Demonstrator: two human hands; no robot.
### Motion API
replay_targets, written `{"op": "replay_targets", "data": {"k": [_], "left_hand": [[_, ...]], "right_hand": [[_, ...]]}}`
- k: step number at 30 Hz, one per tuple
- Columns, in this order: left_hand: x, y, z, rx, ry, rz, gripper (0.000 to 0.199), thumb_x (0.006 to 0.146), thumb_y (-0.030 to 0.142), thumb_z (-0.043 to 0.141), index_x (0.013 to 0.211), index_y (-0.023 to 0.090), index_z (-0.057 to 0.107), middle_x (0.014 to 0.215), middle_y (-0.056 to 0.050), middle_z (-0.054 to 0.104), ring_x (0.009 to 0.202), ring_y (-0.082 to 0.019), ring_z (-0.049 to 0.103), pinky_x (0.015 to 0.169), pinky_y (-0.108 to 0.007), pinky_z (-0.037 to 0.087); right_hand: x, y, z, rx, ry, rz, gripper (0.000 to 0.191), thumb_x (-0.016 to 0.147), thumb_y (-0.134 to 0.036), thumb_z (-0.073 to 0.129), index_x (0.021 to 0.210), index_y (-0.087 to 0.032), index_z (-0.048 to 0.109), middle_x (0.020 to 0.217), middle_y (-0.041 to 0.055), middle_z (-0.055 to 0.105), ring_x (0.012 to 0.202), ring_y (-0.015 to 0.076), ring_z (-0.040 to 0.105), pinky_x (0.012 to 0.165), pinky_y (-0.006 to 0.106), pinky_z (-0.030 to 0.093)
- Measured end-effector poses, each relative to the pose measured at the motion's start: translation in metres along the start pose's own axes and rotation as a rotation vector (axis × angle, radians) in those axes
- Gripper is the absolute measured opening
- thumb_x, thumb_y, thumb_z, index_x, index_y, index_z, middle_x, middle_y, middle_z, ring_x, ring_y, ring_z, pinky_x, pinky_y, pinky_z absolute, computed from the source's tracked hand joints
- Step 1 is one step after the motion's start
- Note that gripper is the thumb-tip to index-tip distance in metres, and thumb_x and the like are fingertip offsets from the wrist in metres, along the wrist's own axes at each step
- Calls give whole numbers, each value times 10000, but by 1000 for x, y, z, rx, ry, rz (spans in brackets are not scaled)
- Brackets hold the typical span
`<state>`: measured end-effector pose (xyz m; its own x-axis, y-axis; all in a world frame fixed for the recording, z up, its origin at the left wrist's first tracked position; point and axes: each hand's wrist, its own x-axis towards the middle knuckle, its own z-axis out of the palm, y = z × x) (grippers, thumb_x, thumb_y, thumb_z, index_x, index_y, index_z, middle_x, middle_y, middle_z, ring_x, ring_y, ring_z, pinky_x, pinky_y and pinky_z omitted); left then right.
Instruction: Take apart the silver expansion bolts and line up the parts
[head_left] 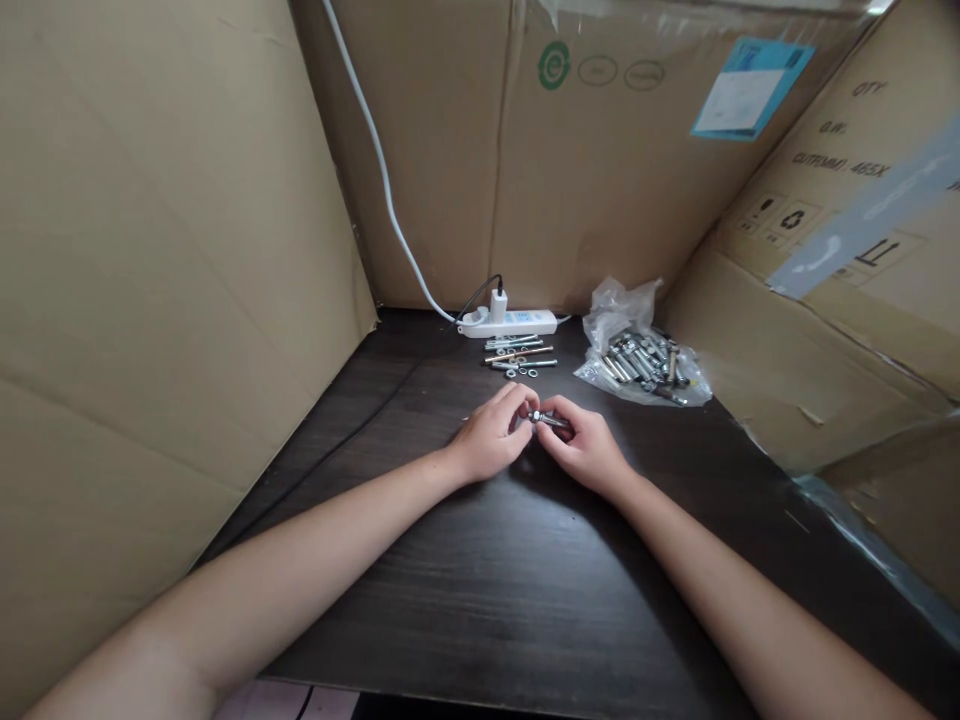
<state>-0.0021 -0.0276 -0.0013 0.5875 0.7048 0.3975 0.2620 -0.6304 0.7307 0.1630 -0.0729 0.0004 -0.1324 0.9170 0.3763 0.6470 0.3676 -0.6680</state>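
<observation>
A metal expansion bolt [553,420] with a nut [538,415] near its end is held between my hands, just above the dark table. My right hand [589,440] is closed around the bolt, thumb and index finger pinching it close to the nut. From the other side, my left hand [491,435] meets it with thumb and fingers curled together at the nut end; its fingers partly hide what they grip. Beyond my hands lie several long bolts [525,354], with loose nuts and washers [523,372] around them.
Back right, an opened clear plastic bag [622,310] holds many metal expansion bolts [645,360]. A white power strip [510,323] with a plugged-in charger [499,303] sits at the back. A black cable [337,450] crosses the table's left side. Cardboard boxes [435,150] wall the table [480,590].
</observation>
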Motion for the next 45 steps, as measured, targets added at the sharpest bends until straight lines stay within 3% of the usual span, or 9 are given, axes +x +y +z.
{"op": "replay_targets", "data": {"k": [6,12,17,22,26,29,33,38,45], "left_hand": [[4,-4,1,-7,-18,-46,65,861,222,444,902,196,487,816,16,518,725,-126,477,673,-247,385],[7,-5,0,58,-69,-73,342,948,322,299,675,176,445,683,10,499,691,-136,476,658,-257,365],[4,-1,-1,59,80,-74,127,913,258,377,889,194,484,838,3,520,780,-138,492,734,-259,395],[1,1,-1,45,-11,5,153,828,162,468,971,213,486,876,9,489,772,-126,486,720,-245,410],[2,1,-1,52,-8,-42,128,820,157,465,935,209,484,855,12,489,754,-129,489,693,-251,406],[4,0,-1,89,-29,-65,37,833,189,457,855,197,486,802,13,492,728,-136,480,679,-264,393],[5,0,-2,148,-55,-85,151,848,202,425,700,181,449,749,5,490,733,-146,472,682,-274,379],[3,1,-1,43,65,-82,109,826,159,436,917,197,480,819,11,484,729,-127,466,685,-251,397],[2,2,0,21,-7,-39,132,834,180,464,960,209,489,858,10,475,755,-121,480,693,-241,408]], "right_hand": [[0,0,-1,22,-3,3,129,809,-267,525,874,-171,582,639,-30,538,551,97,463,541,196,362],[1,-1,-3,9,-19,-17,105,802,-257,524,861,-182,569,628,-34,538,538,96,456,537,197,355],[2,1,-2,12,6,12,120,800,-271,528,867,-181,570,628,-34,542,538,98,467,539,199,358],[2,2,0,34,6,15,134,804,-274,524,876,-178,583,661,-22,570,562,103,489,553,200,373],[2,0,0,45,9,13,133,804,-277,525,873,-180,583,660,-23,573,559,102,487,544,198,366],[2,0,-1,41,13,13,126,802,-279,523,857,-182,580,646,-26,570,551,101,484,538,199,363],[3,1,-2,26,39,25,129,798,-283,519,852,-185,581,639,-25,570,549,107,490,539,205,368],[3,3,-1,22,34,39,145,798,-297,518,858,-184,585,638,-21,571,545,111,496,538,210,376],[2,2,-1,40,17,34,144,795,-290,529,866,-182,593,662,-19,592,562,108,507,547,203,380]]}}
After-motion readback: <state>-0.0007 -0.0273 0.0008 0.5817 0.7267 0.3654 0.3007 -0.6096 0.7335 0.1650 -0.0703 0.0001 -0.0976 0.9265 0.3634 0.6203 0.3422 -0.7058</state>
